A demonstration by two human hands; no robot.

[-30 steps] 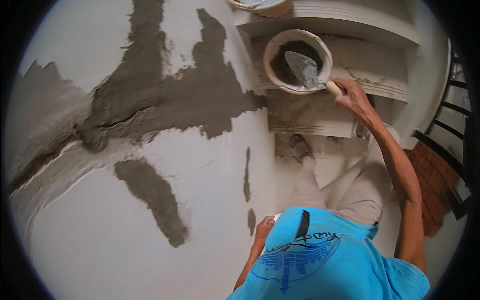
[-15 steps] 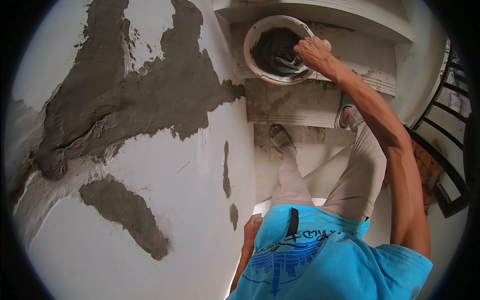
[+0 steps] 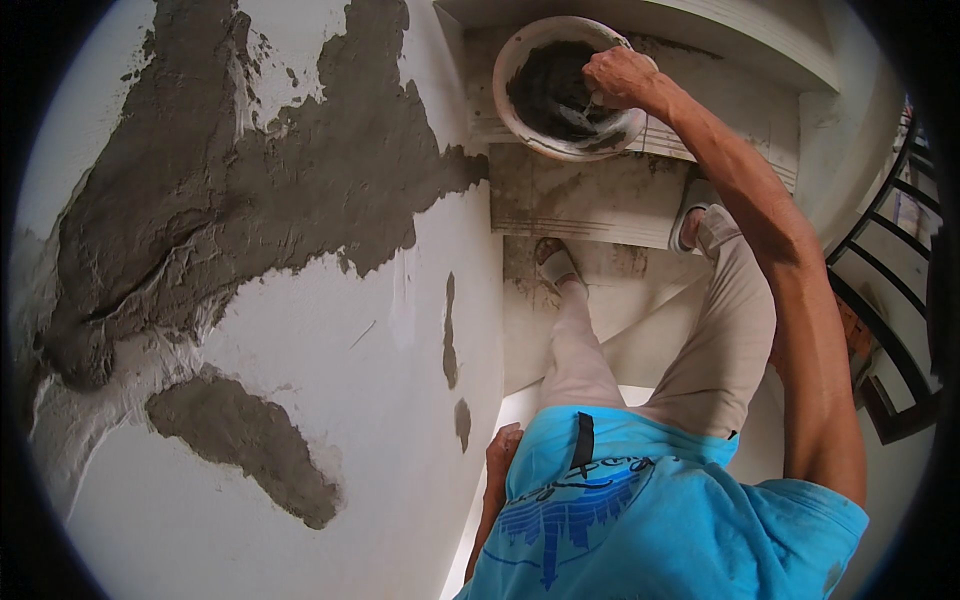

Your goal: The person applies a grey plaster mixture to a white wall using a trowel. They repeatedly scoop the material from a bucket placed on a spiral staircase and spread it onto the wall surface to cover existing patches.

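Now, right hand (image 3: 620, 78): is gripping a mostly hidden trowel (image 3: 597, 99) in the far bucket (image 3: 628, 124).
Trowel: likely staying stiff; handle suiting the grip.
Mortar (image 3: 545, 85): is looking soft, heavy.
Left hand (image 3: 503, 445): is hanging near left, hold unclear.

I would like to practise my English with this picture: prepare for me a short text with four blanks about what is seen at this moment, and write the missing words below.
1. The person's right hand is at the pale, round ____.
2. The left hand is lower in the picture, beside the blue ____.
3. A large dark patch covers part of the white ____.
4. The black railing is on the picture's ____ side.

Missing words: bucket; shirt; wall; right.
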